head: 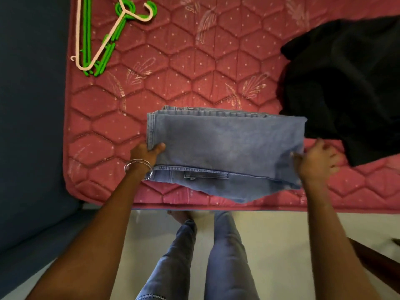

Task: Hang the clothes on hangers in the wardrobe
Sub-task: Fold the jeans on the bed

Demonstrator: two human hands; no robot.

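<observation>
The folded jeans (225,148) lie at the near edge of the pink mattress (184,68), spanning the gap between the two hands. The left hand (146,153) has its grip closed on the left end, thumb on top and fingers tucked under the stacked seams. The right hand (313,161) holds the opposite folded end, though it is blurred, so that grip looks pinched on the cloth rather than plainly so. Denim like this is likely fairly heavy and soft, stiff only along the seams and waistband; a lower layer already sags out just below the grips toward the mattress edge, so the bundle could unfold when lifted. Holding both ends through all layers, or taking the waistband, seems safest. The hangers (101,37), green ones under a pale one, lie well beyond the left grip, while a black garment (346,83) lies just beyond the right grip, touching the jeans.
</observation>
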